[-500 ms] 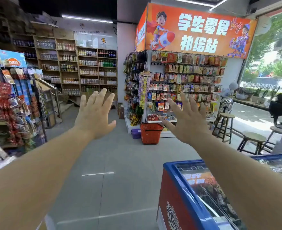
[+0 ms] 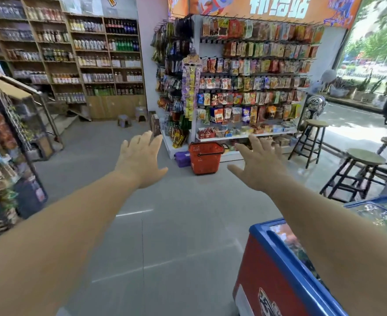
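Left hand [image 2: 141, 159] and right hand [image 2: 259, 166] stretched forward, fingers straight and spread, gripping nothing; red shopping basket [image 2: 205, 159] on the floor [image 2: 165, 224] appears between them, at the foot of the snack rack [image 2: 256, 76], chest freezer [image 2: 279, 270] lower right.

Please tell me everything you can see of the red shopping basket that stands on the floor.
The red basket looks like plastic, with latticed walls that narrow downward and a thicker rim. A dark handle bar hangs folded across its front. It stands upright on the grey floor, just before the bottom shelf of the snack rack. A purple box sits close at its left; whether they touch is unclear. Its inside hardly shows. The left hand and right hand do not touch it.
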Available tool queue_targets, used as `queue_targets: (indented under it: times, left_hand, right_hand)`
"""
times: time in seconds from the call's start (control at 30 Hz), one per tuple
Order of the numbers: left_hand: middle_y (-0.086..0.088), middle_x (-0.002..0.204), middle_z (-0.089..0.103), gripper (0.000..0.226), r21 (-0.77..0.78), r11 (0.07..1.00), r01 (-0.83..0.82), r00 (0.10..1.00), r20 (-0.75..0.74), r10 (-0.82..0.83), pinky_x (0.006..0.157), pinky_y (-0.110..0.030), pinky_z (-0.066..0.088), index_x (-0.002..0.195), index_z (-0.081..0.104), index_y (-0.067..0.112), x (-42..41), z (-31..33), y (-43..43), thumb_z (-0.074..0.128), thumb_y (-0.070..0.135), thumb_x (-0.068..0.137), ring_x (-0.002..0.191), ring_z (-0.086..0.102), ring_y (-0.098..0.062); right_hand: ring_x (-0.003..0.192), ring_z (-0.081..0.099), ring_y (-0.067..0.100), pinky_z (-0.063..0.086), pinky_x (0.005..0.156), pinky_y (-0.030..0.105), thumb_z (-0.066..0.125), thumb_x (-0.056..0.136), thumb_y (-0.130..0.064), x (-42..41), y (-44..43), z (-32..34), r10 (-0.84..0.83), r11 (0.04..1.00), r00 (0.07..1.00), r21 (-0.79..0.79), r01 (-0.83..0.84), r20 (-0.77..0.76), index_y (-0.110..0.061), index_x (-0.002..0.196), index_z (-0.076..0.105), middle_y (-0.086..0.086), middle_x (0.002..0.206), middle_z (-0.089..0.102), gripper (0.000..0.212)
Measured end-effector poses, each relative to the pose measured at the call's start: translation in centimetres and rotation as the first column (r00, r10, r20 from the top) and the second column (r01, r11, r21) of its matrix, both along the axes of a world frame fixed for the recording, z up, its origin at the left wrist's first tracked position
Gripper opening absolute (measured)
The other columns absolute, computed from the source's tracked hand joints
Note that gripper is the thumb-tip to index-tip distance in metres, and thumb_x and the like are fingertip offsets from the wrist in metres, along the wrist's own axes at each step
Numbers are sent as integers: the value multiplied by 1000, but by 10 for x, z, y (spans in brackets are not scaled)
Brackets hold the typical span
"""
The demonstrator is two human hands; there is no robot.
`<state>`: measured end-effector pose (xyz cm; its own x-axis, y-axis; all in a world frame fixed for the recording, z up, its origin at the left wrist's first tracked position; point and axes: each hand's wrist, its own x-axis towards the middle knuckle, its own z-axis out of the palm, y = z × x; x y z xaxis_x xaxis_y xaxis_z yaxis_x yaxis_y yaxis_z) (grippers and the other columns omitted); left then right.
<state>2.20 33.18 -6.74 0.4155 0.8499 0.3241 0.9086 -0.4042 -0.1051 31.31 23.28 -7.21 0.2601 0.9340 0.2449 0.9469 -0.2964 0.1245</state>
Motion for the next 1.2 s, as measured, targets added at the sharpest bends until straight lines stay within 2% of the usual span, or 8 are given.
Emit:
queue_targets:
  times: [0.33,0.53,0.8,1.0,1.2]
  left_hand:
    - [-9,171,17,96,-100,995,-27,998,-63,21,126,-56,22,164,13,25,88,-42,227,59,67,91,155,21,-33]
    - [-8,170,18,94,-183,982,-54,997,-72,42,125,-54,23,164,15,25,161,-56,365,59,66,92,155,22,-32]
    - [-8,169,22,93,-206,978,-37,997,-70,23,124,-54,26,164,18,26,229,-80,576,59,67,91,154,25,-32]
    - [-9,162,33,90,-263,964,37,998,-38,-49,117,-52,34,160,25,23,279,-109,748,63,65,90,147,34,-33]
    - [-8,154,38,86,-339,933,121,981,-100,-164,111,-50,39,156,31,25,340,-132,890,63,65,88,141,40,-33]
  right_hand:
    - [158,7,33,16,123,64,32,95,-79,95,218,-60,-28,996,996,-86,21,-80,-39,161,19,6,173,6,78]
    - [157,11,34,19,122,64,33,95,-78,176,357,-62,-33,987,997,-161,20,-75,-38,160,21,5,173,6,77]
    - [157,14,34,21,123,62,37,96,-77,245,558,-80,-62,979,993,-199,42,-97,-37,161,22,4,173,9,78]
    - [155,18,34,23,121,61,36,95,-78,281,706,-117,-157,966,978,-228,124,-133,-38,160,24,5,172,14,77]
    - [152,25,34,27,119,59,35,95,-77,330,816,-146,-265,930,949,-306,204,-170,-38,159,26,6,170,18,75]
